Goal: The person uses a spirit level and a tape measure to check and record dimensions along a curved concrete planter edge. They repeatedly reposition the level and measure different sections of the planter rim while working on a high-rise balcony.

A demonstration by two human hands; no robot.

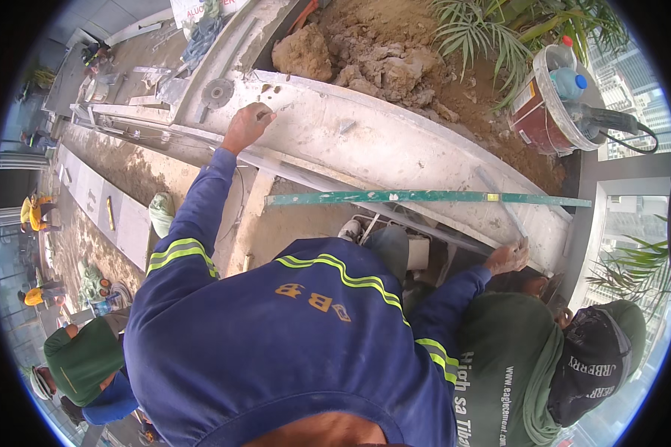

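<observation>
My left hand hovers over the pale curved ledge, thumb and fingers pinched together. Whatever may be between them is too small to make out. A few small crumbs lie on the ledge just beyond it, and a round grey disc is to its left. My right hand is closed at the ledge's near right edge. A thin grey strip ends by its fingertips; its grip is partly hidden. Between my hands, a long green spirit level with a yellow vial lies across the ledge.
A person in a dark green top crouches close at my right. A dirty bucket with a bottle and a black-handled tool stands at the far right, beside heaped soil. Other workers are at the left, near a long grey slab.
</observation>
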